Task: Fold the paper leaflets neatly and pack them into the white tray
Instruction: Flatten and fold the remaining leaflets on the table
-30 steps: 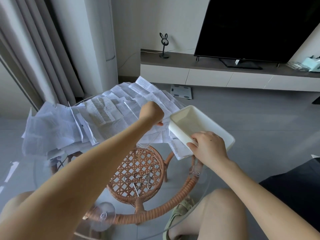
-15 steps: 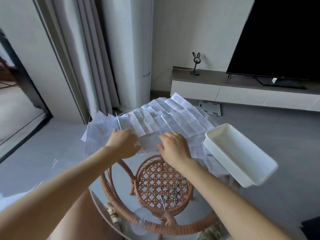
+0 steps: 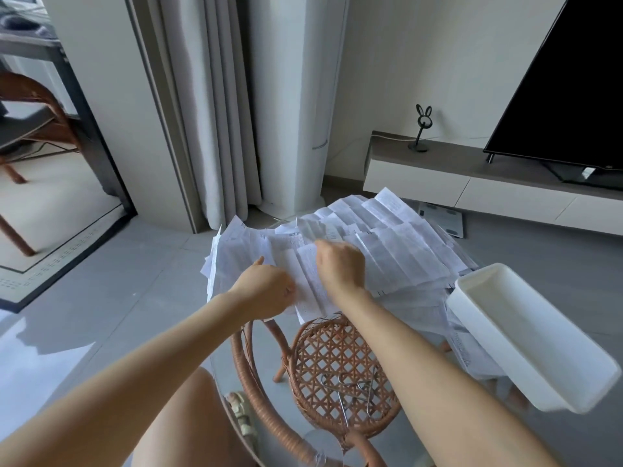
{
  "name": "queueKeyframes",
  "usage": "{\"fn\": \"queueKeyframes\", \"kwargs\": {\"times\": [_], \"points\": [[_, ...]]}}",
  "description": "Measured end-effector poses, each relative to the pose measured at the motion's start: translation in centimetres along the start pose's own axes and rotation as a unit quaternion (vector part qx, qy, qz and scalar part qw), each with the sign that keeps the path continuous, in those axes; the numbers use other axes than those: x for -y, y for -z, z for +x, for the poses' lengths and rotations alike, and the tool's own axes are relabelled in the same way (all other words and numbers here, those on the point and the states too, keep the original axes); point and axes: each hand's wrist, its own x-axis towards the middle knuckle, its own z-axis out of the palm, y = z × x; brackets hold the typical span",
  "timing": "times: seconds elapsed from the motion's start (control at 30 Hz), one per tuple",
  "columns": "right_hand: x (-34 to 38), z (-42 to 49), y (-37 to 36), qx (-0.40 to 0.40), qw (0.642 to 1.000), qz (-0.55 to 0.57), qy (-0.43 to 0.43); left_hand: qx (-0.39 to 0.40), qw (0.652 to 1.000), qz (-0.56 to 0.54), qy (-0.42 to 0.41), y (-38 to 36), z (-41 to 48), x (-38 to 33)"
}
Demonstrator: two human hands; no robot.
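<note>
My left hand (image 3: pixel 266 289) has its fingers curled round the near left edge of a creased white printed paper leaflet (image 3: pixel 308 281). My right hand (image 3: pixel 340 267) is bunched tight on the same sheet's far right side, knuckles up, fingertips tucked out of sight against the paper. So both hands grip that one leaflet. It lies on top of the heap of unfolded white leaflets (image 3: pixel 404 251) spread across the round glass tabletop (image 3: pixel 269 358).

Over on my right, the white rectangular plastic tray (image 3: pixel 526 335) sits at the table's edge, open side up. It rests on some loose sheets, well apart from my hands.

Looking down through the glass, there's the brown woven rattan shelf (image 3: pixel 340 362) with some bent metal wire pieces (image 3: pixel 350 396) lying on it. Beyond the table hangs the pale grey curtain (image 3: pixel 215 129). To the far right is the black television (image 3: pixel 573 79), and a black rabbit-eared ornament (image 3: pixel 421 129) stands on the low white cabinet (image 3: pixel 472 183).
</note>
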Motion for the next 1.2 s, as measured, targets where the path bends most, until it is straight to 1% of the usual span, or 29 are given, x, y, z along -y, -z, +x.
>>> {"fn": "queueKeyframes", "kwargs": {"times": [0.03,0.07,0.1,0.17,0.2,0.23,0.27,0.3,0.33,0.37,0.4,0.43,0.47,0.5,0.53,0.57,0.6,0.63,0.7,0.8,0.87,0.97,1.07,1.13,1.2], "points": [[-0.1,-0.1,0.6,-0.051,0.992,0.087,-0.074,-0.002,1.0,-0.011,0.005,-0.1,-0.1,0.1],[-0.1,-0.2,1.5,-0.067,0.968,0.192,-0.147,-0.007,1.0,-0.02,0.009,-0.1,-0.3,0.1],[-0.3,-0.5,2.5,-0.067,0.927,0.303,-0.21,-0.017,0.999,-0.029,0.008,0.0,-0.4,0.0],[-0.9,-1.2,5.2,-0.06,0.807,0.491,-0.324,-0.07,0.996,-0.057,0.004,0.5,-1.0,-0.4],[-1.3,-2.2,6.9,-0.047,0.743,0.555,-0.372,-0.106,0.992,-0.071,0.005,0.8,-1.5,-1.0],[-1.7,-3.3,8.4,-0.024,0.684,0.604,-0.408,-0.139,0.987,-0.085,0.014,1.0,-2.1,-1.4],[-2.2,-4.8,9.9,-0.002,0.641,0.636,-0.429,-0.169,0.98,-0.103,0.025,1.3,-2.9,-2.2],[-2.6,-6.3,11.0,0.017,0.609,0.66,-0.441,-0.186,0.972,-0.14,0.044,1.5,-3.7,-2.9],[-3.1,-8.0,12.1,0.029,0.592,0.671,-0.446,-0.189,0.955,-0.222,0.059,1.6,-4.5,-3.8],[-3.4,-9.5,12.8,0.035,0.584,0.675,-0.45,-0.162,0.918,-0.355,0.075,1.9,-5.5,-4.7],[-3.7,-10.8,13.2,0.039,0.589,0.668,-0.452,-0.119,0.84,-0.521,0.09,2.3,-6.4,-5.7],[-3.9,-12.0,13.6,0.039,0.599,0.658,-0.456,-0.072,0.74,-0.659,0.11,2.6,-7.1,-6.5],[-4.1,-13.4,13.9,0.035,0.609,0.645,-0.46,-0.033,0.66,-0.741,0.124,2.5,-7.7,-7.4],[-4.1,-14.5,14.1,0.042,0.617,0.637,-0.46,-0.017,0.637,-0.759,0.133,2.3,-8.1,-7.9],[-4.3,-15.6,14.2,0.054,0.628,0.627,-0.457,-0.015,0.66,-0.738,0.138,1.9,-8.4,-8.7],[-4.3,-16.6,14.5,0.072,0.643,0.614,-0.451,-0.019,0.695,-0.705,0.138,1.4,-8.7,-9.3],[-4.4,-17.6,14.7,0.091,0.668,0.593,-0.441,-0.026,0.726,-0.673,0.137,0.8,-9.0,-10.1],[-4.6,-18.2,14.9,0.11,0.69,0.575,-0.425,-0.028,0.743,-0.654,0.14,0.4,-9.0,-10.4],[-5.4,-19.4,15.4,0.14,0.727,0.552,-0.384,-0.004,0.776,-0.617,0.131,-0.6,-8.9,-10.8],[-6.5,-20.5,15.3,0.207,0.751,0.54,-0.319,0.07,0.853,-0.512,0.073,-1.0,-8.6,-10.9],[-6.3,-20.5,14.4,0.246,0.761,0.515,-0.308,0.119,0.891,-0.438,0.023,-1.0,-8.4,-11.1],[-5.5,-20.0,13.3,0.244,0.791,0.473,-0.301,0.17,0.921,-0.349,-0.039,-1.2,-8.0,-11.6],[-5.2,-19.4,12.9,0.24,0.801,0.454,-0.308,0.194,0.933,-0.297,-0.067,-1.3,-7.7,-11.5],[-5.3,-19.1,12.5,0.246,0.807,0.434,-0.316,0.197,0.938,-0.274,-0.079,-1.1,-7.5,-11.3],[-5.2,-18.8,12.1,0.248,0.808,0.423,-0.326,0.172,0.954,-0.228,-0.093,-1.2,-7.2,-11.2]]}}
